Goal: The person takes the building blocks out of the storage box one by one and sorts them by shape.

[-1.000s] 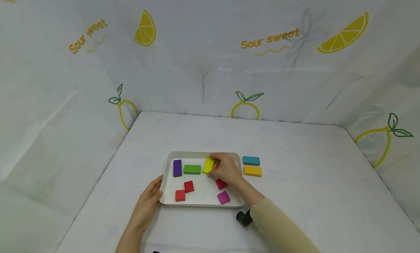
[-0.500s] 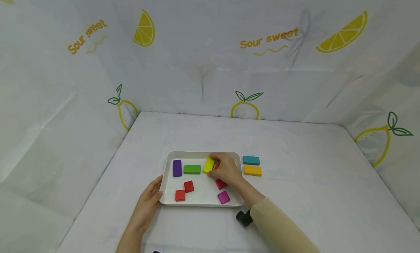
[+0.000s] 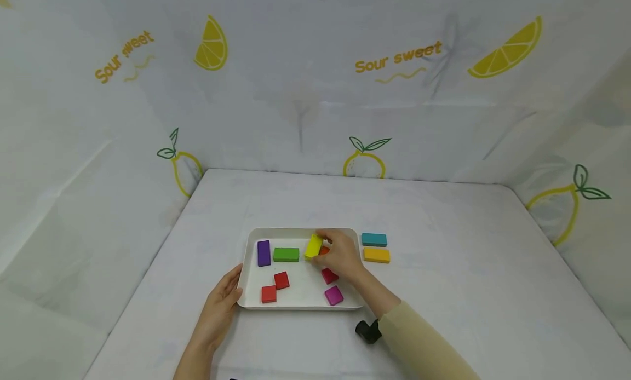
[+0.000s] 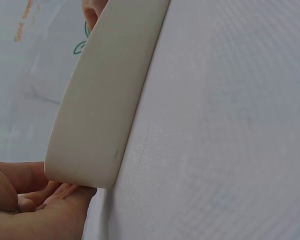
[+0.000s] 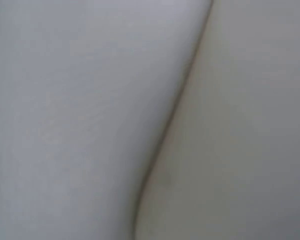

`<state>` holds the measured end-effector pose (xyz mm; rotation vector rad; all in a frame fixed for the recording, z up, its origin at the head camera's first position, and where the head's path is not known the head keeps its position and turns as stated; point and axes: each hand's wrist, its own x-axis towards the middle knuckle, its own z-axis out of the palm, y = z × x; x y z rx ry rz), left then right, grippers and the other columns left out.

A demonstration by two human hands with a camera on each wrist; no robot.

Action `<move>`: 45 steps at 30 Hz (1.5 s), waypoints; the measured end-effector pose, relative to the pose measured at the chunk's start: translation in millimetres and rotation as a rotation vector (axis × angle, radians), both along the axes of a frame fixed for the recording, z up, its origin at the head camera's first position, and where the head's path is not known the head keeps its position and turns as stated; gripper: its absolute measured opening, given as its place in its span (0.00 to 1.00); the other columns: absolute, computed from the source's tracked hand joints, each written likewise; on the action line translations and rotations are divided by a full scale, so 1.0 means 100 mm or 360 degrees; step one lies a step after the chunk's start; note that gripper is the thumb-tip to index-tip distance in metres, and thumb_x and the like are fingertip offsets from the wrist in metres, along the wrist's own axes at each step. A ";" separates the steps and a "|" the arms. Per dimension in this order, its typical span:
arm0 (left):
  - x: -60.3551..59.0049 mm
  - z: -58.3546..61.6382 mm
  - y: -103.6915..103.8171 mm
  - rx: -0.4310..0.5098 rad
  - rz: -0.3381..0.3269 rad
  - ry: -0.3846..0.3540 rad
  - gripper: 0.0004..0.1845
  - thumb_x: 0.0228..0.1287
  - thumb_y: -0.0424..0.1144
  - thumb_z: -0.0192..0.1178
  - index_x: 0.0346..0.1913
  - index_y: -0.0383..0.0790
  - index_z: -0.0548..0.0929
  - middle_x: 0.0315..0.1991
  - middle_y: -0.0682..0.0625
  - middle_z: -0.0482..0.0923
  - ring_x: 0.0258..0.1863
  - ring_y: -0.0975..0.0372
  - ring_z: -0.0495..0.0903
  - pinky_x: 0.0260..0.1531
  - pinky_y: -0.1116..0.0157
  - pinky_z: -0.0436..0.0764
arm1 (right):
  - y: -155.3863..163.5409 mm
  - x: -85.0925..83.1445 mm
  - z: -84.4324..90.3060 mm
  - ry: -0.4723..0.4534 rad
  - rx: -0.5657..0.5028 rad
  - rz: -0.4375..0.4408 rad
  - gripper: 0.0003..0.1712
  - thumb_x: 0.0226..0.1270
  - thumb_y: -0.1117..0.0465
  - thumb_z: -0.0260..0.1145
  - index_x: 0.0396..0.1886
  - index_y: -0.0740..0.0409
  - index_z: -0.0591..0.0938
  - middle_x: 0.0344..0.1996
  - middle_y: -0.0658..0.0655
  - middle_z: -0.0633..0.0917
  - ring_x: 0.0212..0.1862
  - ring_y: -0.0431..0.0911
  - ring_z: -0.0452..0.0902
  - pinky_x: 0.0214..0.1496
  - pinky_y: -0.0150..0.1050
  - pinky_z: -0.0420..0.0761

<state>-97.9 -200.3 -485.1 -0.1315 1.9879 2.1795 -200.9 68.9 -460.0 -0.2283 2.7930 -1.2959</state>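
In the head view, a shallow white tray [image 3: 302, 298] holds several coloured blocks. My right hand [image 3: 343, 255] reaches over its right side and pinches a yellow block [image 3: 313, 246] between thumb and fingers, the block slanting a little. Partly behind that hand are an orange-red block [image 3: 323, 251] and a crimson block [image 3: 329, 276]. My left hand [image 3: 219, 309] rests against the tray's left end; in the left wrist view its fingers [image 4: 70, 207] touch the tray wall [image 4: 102, 100]. Left of the yellow block lie a green block [image 3: 286, 254] and a purple block [image 3: 263, 253].
Lower in the tray are two red blocks [image 3: 281, 280] and a magenta block [image 3: 333, 295]. Outside, right of the tray, lie a teal block [image 3: 374, 240] and an amber block [image 3: 377, 255]. A black object [image 3: 367, 332] shows beside the right sleeve. The right wrist view gives only blurred pale surfaces.
The yellow block in my right hand has tilted and risen very slightly. The whole head view has shifted a little; my left hand and the other blocks keep their places.
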 end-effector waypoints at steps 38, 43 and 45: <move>-0.01 0.01 -0.01 -0.0038 -0.0016 -0.0058 0.29 0.78 0.29 0.37 0.78 0.39 0.49 0.81 0.41 0.44 0.80 0.52 0.47 0.58 0.86 0.67 | 0.92 0.47 0.24 0.0162 -0.0189 -0.0819 0.38 0.57 0.60 0.74 0.66 0.66 0.73 0.64 0.67 0.76 0.65 0.61 0.71 0.69 0.55 0.75; -0.01 0.01 -0.01 -0.0034 -0.0017 -0.0064 0.29 0.78 0.29 0.37 0.79 0.39 0.49 0.81 0.41 0.44 0.80 0.53 0.47 0.58 0.86 0.67 | 0.95 0.53 0.20 0.0174 -0.0108 -0.0908 0.37 0.56 0.63 0.74 0.64 0.71 0.73 0.61 0.71 0.77 0.63 0.64 0.72 0.66 0.58 0.76; -0.01 0.01 -0.01 -0.0032 -0.0017 -0.0065 0.29 0.78 0.29 0.37 0.79 0.39 0.49 0.81 0.41 0.44 0.80 0.52 0.47 0.58 0.86 0.67 | 0.95 0.55 0.17 0.0159 -0.0076 -0.0928 0.37 0.56 0.63 0.73 0.64 0.72 0.73 0.60 0.72 0.77 0.63 0.65 0.72 0.66 0.58 0.76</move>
